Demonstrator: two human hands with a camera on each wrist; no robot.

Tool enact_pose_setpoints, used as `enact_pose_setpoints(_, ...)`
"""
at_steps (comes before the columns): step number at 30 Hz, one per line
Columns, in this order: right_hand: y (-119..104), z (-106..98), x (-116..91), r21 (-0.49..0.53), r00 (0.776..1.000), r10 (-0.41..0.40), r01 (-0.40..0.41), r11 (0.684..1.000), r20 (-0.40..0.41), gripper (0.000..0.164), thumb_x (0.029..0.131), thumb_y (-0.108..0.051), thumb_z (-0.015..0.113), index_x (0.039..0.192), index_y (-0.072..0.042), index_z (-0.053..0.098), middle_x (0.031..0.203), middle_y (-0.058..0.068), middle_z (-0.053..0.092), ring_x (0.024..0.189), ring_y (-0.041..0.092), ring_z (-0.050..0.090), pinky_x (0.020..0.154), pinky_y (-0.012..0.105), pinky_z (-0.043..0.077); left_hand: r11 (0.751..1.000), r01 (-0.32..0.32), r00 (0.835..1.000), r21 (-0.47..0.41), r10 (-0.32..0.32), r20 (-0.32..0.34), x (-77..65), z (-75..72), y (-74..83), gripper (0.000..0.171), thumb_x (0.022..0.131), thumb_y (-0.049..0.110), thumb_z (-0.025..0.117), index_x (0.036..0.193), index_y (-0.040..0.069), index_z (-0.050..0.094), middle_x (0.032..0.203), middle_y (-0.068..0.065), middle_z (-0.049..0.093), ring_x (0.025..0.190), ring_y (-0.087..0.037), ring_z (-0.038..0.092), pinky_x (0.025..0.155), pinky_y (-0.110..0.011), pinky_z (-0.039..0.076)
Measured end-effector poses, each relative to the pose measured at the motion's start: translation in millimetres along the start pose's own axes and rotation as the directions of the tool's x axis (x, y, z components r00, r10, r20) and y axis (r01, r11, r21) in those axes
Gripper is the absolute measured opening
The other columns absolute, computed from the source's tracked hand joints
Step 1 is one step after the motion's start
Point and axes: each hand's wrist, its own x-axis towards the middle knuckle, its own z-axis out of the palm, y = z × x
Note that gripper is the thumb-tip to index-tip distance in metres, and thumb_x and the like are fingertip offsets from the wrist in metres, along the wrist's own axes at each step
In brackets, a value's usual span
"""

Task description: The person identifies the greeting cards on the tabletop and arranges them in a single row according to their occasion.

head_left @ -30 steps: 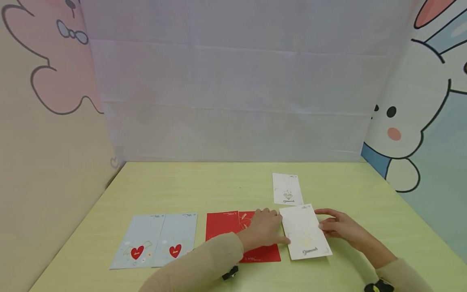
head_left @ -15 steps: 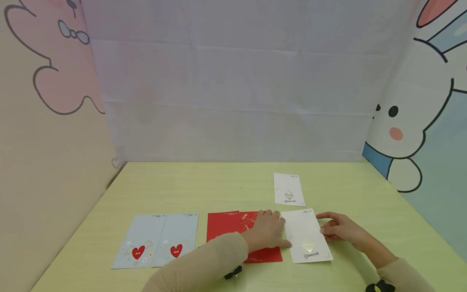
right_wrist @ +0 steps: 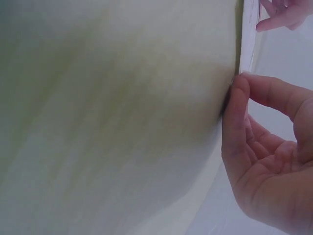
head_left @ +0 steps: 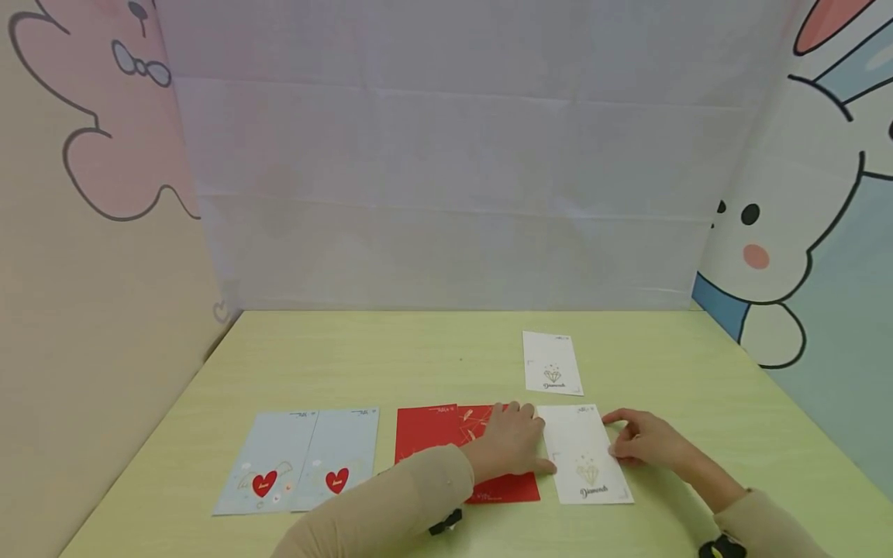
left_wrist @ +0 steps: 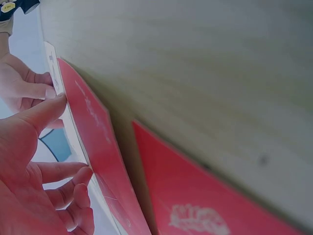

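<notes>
A white card with a gold diamond and the word "Diamonds" [head_left: 582,453] lies at the front right, lined up with the red cards. My right hand [head_left: 645,442] pinches its right edge between thumb and forefinger, plain in the right wrist view [right_wrist: 271,142]. Across from it, my left hand [head_left: 512,442] rests over the right red card [head_left: 505,488], thumb and fingertips at the white card's left edge. Seen from the left wrist, that hand [left_wrist: 34,156] has its fingers extended to the border between red and white cards. It hides much of the right red card.
A second, similar white card [head_left: 553,363] lies farther back. The left red card [head_left: 425,426] sits beside the right one. Two pale blue cards with red hearts, left [head_left: 268,449] and right [head_left: 345,442], lie side by side on the pale green table [head_left: 391,349].
The white card has come down from a raised tilt to lie level with the red row, sliding slightly toward the front. My right hand moves with it; my left hand stays nearly in place.
</notes>
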Motion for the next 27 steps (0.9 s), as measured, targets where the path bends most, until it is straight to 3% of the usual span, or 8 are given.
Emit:
enact_pose_setpoints(3, -2.0, 2.1, -0.6, -0.107, 0.999, -0.031, 0.028, 0.994, -0.033, 0.040, 0.073, -0.002, 0.066, 0.109, 0.008, 0.050, 0.062, 0.004, 0.048, 0.052, 0.018, 0.048, 0.046, 0.026, 0.041, 1.000, 0.000, 1.000, -0.007, 0.000, 0.000, 0.3, -0.7, -0.2, 0.053, 0.067, 0.061, 0.063, 0.102, 0.022, 0.059, 0.085, 0.007, 0.046, 0.079, -0.009, 0.041, 0.074, -0.028, 0.036)
enact_pose_setpoints(6, -4.1, 2.6, -1.6, -0.145, 0.998, -0.025, 0.018, 0.989, -0.050, 0.041, 0.073, -0.003, 0.067, 0.109, 0.007, 0.050, 0.062, 0.004, 0.048, 0.051, 0.017, 0.048, 0.046, 0.025, 0.040, 1.000, -0.003, 1.000, -0.022, 0.003, 0.001, -1.3, -1.8, 0.0, 0.052, 0.067, 0.059, 0.064, 0.102, 0.021, 0.059, 0.085, 0.007, 0.046, 0.078, -0.009, 0.041, 0.072, -0.027, 0.036)
enact_pose_setpoints(12, -6.9, -4.8, -4.4, -0.092, 0.994, 0.053, -0.062, 0.994, -0.097, 0.043, 0.079, -0.012, 0.064, 0.113, 0.009, 0.048, 0.065, 0.006, 0.050, 0.055, 0.019, 0.052, 0.050, 0.030, 0.045, 0.994, -0.016, 1.000, -0.109, 0.015, -0.005, -4.9, -6.7, -3.6, 0.049, 0.069, 0.053, 0.066, 0.104, 0.019, 0.060, 0.084, 0.007, 0.045, 0.076, -0.007, 0.040, 0.067, -0.023, 0.037)
enact_pose_setpoints(17, -3.4, -18.2, -5.2, -0.012, 0.992, 0.062, -0.064, 0.998, -0.112, 0.048, 0.086, -0.019, 0.058, 0.118, 0.012, 0.042, 0.074, 0.008, 0.055, 0.063, 0.022, 0.056, 0.056, 0.031, 0.048, 0.972, -0.037, 0.998, -0.231, 0.026, -0.053, -5.6, -9.5, -17.0, 0.047, 0.074, 0.046, 0.065, 0.110, 0.015, 0.060, 0.086, 0.006, 0.047, 0.074, -0.007, 0.041, 0.062, -0.019, 0.037)
enact_pose_setpoints(19, -3.0, -24.4, -3.9, 0.029, 0.992, 0.071, -0.068, 0.997, -0.108, 0.049, 0.088, -0.021, 0.055, 0.120, 0.012, 0.040, 0.080, 0.010, 0.057, 0.067, 0.023, 0.057, 0.059, 0.030, 0.048, 0.951, -0.052, 0.996, -0.304, 0.028, -0.085, -3.1, -9.5, -25.4, 0.046, 0.077, 0.043, 0.063, 0.112, 0.013, 0.060, 0.088, 0.004, 0.049, 0.074, -0.007, 0.042, 0.061, -0.019, 0.038)
enact_pose_setpoints(22, -3.5, -34.0, 0.0, 0.083, 0.992, 0.075, -0.067, 0.994, -0.101, 0.052, 0.091, -0.025, 0.050, 0.123, 0.013, 0.036, 0.088, 0.014, 0.058, 0.073, 0.024, 0.058, 0.064, 0.032, 0.049, 0.899, -0.066, 0.993, -0.434, 0.014, -0.120, 2.3, -10.4, -38.1, 0.043, 0.080, 0.037, 0.062, 0.113, 0.009, 0.059, 0.093, 0.000, 0.051, 0.075, -0.009, 0.045, 0.062, -0.019, 0.039)
enact_pose_setpoints(27, -1.7, -47.8, 10.7, 0.157, 0.988, 0.114, -0.096, 0.983, -0.109, 0.057, 0.093, -0.030, 0.044, 0.127, 0.013, 0.031, 0.100, 0.019, 0.056, 0.083, 0.024, 0.058, 0.071, 0.034, 0.048, 0.759, -0.053, 0.990, -0.649, -0.047, -0.136, 10.2, -12.1, -52.8, 0.039, 0.083, 0.030, 0.060, 0.113, 0.005, 0.058, 0.101, -0.006, 0.052, 0.086, -0.017, 0.050, 0.070, -0.023, 0.042)
